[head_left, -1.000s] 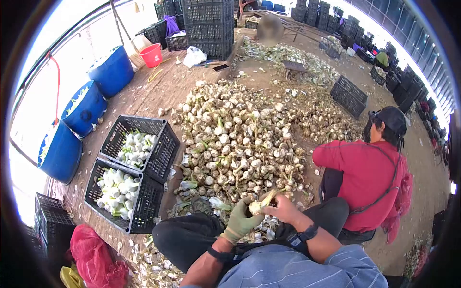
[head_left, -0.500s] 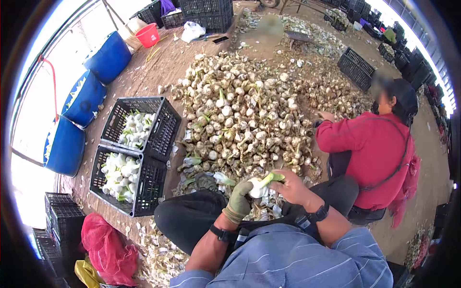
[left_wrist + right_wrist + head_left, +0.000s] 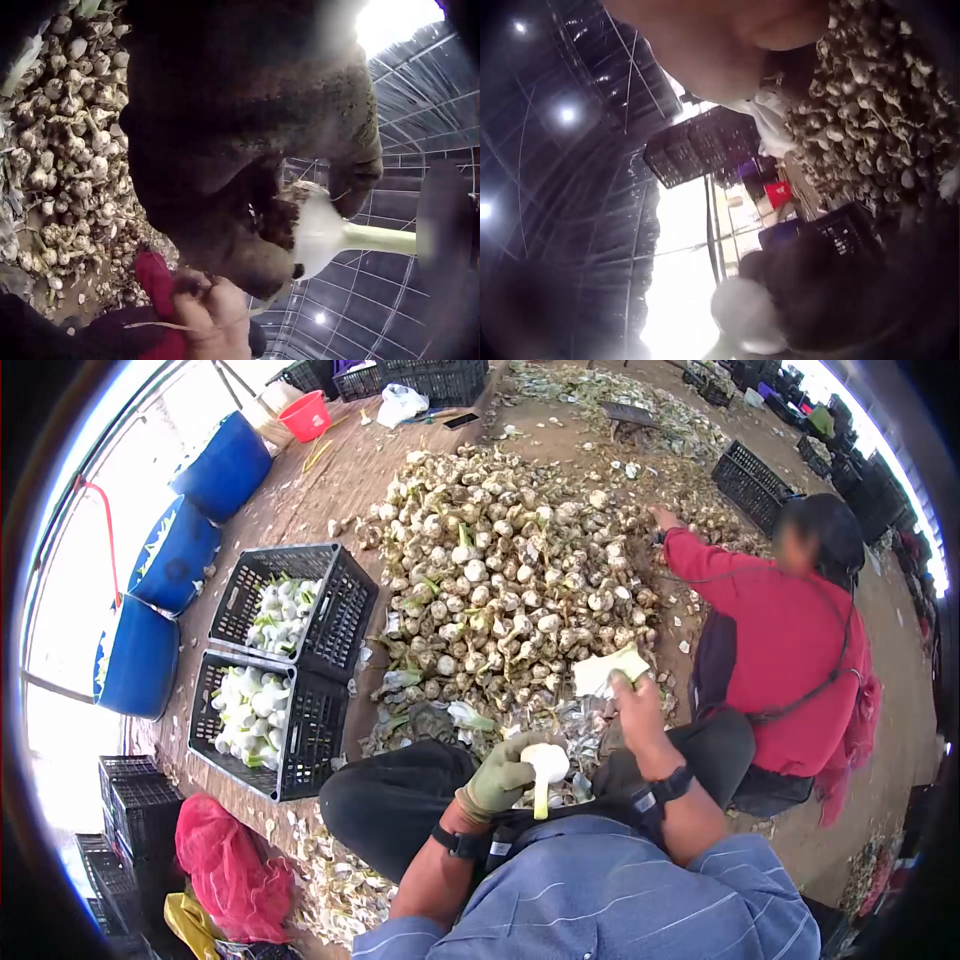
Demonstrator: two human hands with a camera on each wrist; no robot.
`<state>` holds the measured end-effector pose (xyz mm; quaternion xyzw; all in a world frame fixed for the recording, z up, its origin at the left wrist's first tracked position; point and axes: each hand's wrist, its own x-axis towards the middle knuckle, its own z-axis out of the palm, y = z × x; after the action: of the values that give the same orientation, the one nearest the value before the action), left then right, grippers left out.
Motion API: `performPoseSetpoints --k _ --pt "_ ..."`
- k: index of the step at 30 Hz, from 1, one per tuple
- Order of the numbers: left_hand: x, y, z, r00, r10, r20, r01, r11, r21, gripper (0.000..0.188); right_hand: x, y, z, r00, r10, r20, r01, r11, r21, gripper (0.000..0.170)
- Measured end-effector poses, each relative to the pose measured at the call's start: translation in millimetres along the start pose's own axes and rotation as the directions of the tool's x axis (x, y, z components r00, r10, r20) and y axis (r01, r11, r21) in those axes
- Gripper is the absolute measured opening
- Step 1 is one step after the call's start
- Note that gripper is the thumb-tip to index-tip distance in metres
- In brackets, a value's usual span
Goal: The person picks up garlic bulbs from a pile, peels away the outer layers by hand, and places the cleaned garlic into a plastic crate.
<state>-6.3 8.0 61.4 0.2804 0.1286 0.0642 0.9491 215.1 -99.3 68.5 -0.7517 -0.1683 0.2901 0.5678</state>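
My left hand (image 3: 497,778), in a dirty work glove, holds a peeled white garlic bulb (image 3: 546,762) over my lap, its pale green stem pointing down towards my shirt. In the left wrist view the glove's fingers curl round the root side of the bulb (image 3: 319,234), and the smooth stem sticks out sideways. My bare right hand (image 3: 642,718) is raised to the right and pinches a strip of stripped-off garlic skin (image 3: 605,670). This pale skin (image 3: 769,127) also hangs from the hand in the right wrist view. Ahead lies a big heap of unpeeled garlic (image 3: 500,580).
Two black crates (image 3: 318,735) with peeled garlic stand at my left. Blue tubs (image 3: 222,470) and a red bucket (image 3: 305,417) are behind them. A person in red (image 3: 790,640) sits close on my right, arm stretched to the heap. Loose skins (image 3: 350,885) litter the floor.
My right hand pulled the outer skin off the bulb and moved right with it. The bulb turned white and now points stem-down in my left hand. The neighbour's arm reached out.
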Motion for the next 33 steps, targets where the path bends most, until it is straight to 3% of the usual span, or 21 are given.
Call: performPoseSetpoints --k 1,2,3,5,8,9,13,17,20,22,23,24,25,26,27,30,31,32,33 --pt "2.6 -1.3 -3.7 0.998 0.042 -0.038 -0.041 0.999 0.016 0.050 -1.2 -12.8 -4.8 0.989 0.029 0.146 0.013 0.960 -0.281 0.027" --pt "6.4 -0.5 -5.9 0.994 0.082 -0.074 -0.080 0.996 0.034 0.048 -2.7 -21.4 -7.8 0.956 0.099 0.275 0.067 0.843 -0.534 0.028" --pt "8.9 1.8 -7.7 0.987 0.117 -0.110 -0.113 0.993 0.043 0.045 -7.0 -12.3 -9.6 0.897 0.028 0.441 0.245 0.799 -0.548 0.028" --pt "10.2 3.6 -13.3 0.970 0.114 -0.214 -0.090 0.989 0.119 0.047 -19.4 -0.3 -8.2 0.675 -0.067 0.735 0.581 0.662 -0.473 0.028" --pt "11.3 2.5 -18.7 0.959 0.152 -0.237 -0.054 0.925 0.375 0.049 -27.4 -31.2 3.1 0.850 -0.065 0.522 0.326 0.844 -0.426 0.029" --pt "9.7 3.2 -15.5 0.958 0.169 -0.230 -0.041 0.879 0.476 0.048 -34.1 -44.4 8.6 0.860 -0.086 0.503 0.297 0.886 -0.356 0.028" --pt "6.0 6.7 -3.4 0.957 0.106 -0.269 0.052 0.852 0.522 0.042 -39.0 -44.8 20.4 0.626 -0.412 0.662 0.710 0.653 -0.265 0.023" --pt "0.0 16.3 -1.6 0.963 0.100 -0.249 0.090 0.754 0.651 0.036 -37.1 -40.7 21.1 0.517 -0.392 0.761 0.814 0.502 -0.294 0.015" --pt "-1.4 18.4 -3.3 0.967 0.045 -0.249 0.143 0.715 0.684 0.035 -37.8 -33.1 23.5 0.508 -0.374 0.776 0.829 0.457 -0.323 0.013" --pt "-0.5 18.6 -7.5 0.968 -0.032 -0.250 0.196 0.719 0.666 0.041 -35.9 -31.8 24.4 0.588 -0.345 0.732 0.762 0.542 -0.356 0.014" --pt "2.5 13.2 -10.5 0.969 0.049 -0.242 0.097 0.825 0.556 0.045 -34.3 -31.2 25.5 0.623 -0.330 0.709 0.726 0.580 -0.368 0.015" --pt "5.6 9.5 -12.4 0.961 0.131 -0.245 -0.012 0.901 0.434 0.049 -33.1 -27.2 27.0 0.717 -0.285 0.636 0.622 0.673 -0.399 0.017" --pt "4.7 13.6 -18.7 0.957 0.155 -0.246 -0.019 0.877 0.481 0.057 -32.5 -21.2 28.6 0.798 -0.228 0.558 0.506 0.755 -0.416 0.018" --pt "5.5 16.2 -14.0 0.955 0.165 -0.245 -0.083 0.946 0.314 0.056 -32.9 -19.8 29.4 0.865 -0.158 0.476 0.381 0.824 -0.420 0.020" --pt "9.4 12.7 -11.9 0.941 0.227 -0.252 -0.119 0.917 0.381 0.057 -35.2 -21.3 31.0 0.910 -0.090 0.405 0.268 0.873 -0.408 0.023" --pt "11.6 4.7 -5.5 0.895 0.340 -0.290 -0.131 0.820 0.557 0.058 -47.3 -15.9 40.3 0.902 -0.188 0.388 0.329 0.882 -0.338 0.020" --pt "11.0 2.6 -4.3 0.881 0.362 -0.304 -0.114 0.787 0.607 0.057 -52.6 -13.7 43.6 0.890 -0.160 0.428 0.310 0.900 -0.308 0.020" --pt "13.5 0.9 -13.2 0.863 0.394 -0.317 -0.037 0.674 0.738 0.051 -54.6 -12.6 46.7 0.852 -0.214 0.478 0.385 0.875 -0.295 0.018" --pt "15.0 -3.5 -18.4 0.864 0.372 -0.340 -0.034 0.716 0.697 0.048 -56.1 -13.5 46.0 0.839 -0.153 0.522 0.334 0.902 -0.272 0.017"
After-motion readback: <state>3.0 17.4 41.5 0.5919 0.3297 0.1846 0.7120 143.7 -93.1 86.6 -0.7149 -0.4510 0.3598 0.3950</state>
